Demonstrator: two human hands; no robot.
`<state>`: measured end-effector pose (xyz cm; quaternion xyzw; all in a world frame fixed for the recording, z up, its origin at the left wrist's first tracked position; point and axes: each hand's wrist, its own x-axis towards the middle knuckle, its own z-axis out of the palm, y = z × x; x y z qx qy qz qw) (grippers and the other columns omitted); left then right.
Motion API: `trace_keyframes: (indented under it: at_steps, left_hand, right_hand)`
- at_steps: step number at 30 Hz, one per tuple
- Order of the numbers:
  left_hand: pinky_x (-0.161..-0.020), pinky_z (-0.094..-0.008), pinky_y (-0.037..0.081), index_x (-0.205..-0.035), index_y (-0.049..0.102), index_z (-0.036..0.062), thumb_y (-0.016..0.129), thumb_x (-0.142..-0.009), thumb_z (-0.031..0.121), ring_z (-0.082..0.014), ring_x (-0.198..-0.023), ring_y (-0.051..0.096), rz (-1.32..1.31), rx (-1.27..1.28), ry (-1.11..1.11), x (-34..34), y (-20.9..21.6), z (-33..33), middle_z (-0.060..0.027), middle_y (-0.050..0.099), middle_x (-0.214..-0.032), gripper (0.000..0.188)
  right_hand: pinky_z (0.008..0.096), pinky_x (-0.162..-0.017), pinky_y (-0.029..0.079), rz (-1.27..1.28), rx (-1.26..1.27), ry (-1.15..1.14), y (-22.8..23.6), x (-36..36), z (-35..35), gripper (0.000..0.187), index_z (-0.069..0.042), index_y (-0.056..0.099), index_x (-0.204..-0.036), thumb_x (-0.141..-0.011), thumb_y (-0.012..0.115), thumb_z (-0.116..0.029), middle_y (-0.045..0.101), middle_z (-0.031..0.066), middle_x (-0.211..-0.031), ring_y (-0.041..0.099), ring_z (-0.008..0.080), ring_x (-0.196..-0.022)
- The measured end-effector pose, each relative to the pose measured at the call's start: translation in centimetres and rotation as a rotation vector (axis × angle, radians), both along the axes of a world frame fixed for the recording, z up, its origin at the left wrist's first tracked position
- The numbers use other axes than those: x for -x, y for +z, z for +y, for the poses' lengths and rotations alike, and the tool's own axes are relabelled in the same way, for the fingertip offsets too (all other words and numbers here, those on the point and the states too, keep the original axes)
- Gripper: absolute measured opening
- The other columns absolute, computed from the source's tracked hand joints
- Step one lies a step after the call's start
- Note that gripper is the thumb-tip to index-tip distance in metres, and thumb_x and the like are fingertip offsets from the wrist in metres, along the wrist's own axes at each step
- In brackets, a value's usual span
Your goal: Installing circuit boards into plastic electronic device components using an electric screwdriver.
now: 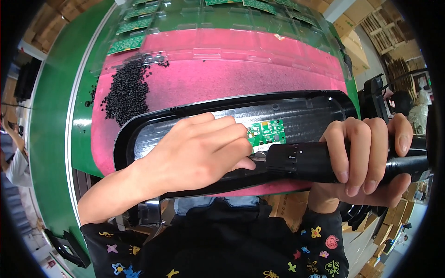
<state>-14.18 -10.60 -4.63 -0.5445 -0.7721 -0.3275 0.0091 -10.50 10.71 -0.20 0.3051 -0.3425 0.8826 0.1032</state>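
My right hand (366, 155) is wrapped round a black electric screwdriver (299, 162), which lies nearly level and points left. My left hand (201, 150) is closed, its thumb and fingers pinched by the metal bit at the screwdriver's tip; whatever they hold there is hidden. Beneath both hands lies a long black plastic housing (232, 103) with rounded corners, its hollow side up. A green circuit board (273, 131) sits inside it, partly covered by my left fingers, with a white label strip along its near edge.
A heap of small black screws (125, 90) lies left of the housing on a pink mat (199, 78). Clear plastic trays (222, 54) holding several green circuit boards (126, 45) stand at the back. Cardboard boxes (354, 51) are at the right, and another person (18, 167) at the far left.
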Motion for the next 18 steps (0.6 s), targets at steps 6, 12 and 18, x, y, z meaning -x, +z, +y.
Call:
trace_keyframes:
  at_steps: [6,12,18]
  left_hand:
    - [-0.071,-0.0359,0.052,-0.090,0.064,-0.0037,0.074,-0.075,0.008,-0.0302,-0.081,0.065,-0.477,-0.311,-0.069,0.1,0.0,0.4,-0.0146,0.066,-0.088,0.022]
    - [-0.074,-0.0322,0.054,-0.086,0.065,-0.0048,0.068,-0.081,-0.005,-0.0256,-0.081,0.068,-0.605,-0.334,0.093,0.0,0.8,0.3,-0.0142,0.068,-0.085,0.006]
    - [-0.073,-0.0361,0.053,-0.095,0.058,-0.0023,0.063,-0.087,0.000,-0.0313,-0.085,0.067,-0.320,-0.025,0.297,-0.3,0.5,0.0,-0.0158,0.067,-0.090,0.010]
  right_hand:
    - [0.0247,-0.059,0.050,0.040,0.072,0.027,-0.6,0.1,-1.0,0.030,-0.010,0.045,-0.105,-0.086,0.067,-0.015,0.056,-0.0005,-0.064,0.056,0.0099,-0.051]
    - [0.0247,-0.053,0.050,0.085,-0.049,0.039,-0.4,0.2,0.1,0.033,-0.010,0.045,-0.106,-0.086,0.069,-0.017,0.058,-0.0002,-0.066,0.058,0.0100,-0.052]
    - [0.0219,-0.044,0.041,0.026,-0.483,-0.048,0.5,1.6,3.8,0.032,-0.010,0.044,-0.098,-0.082,0.068,-0.025,0.052,-0.0040,-0.059,0.050,0.0073,-0.045]
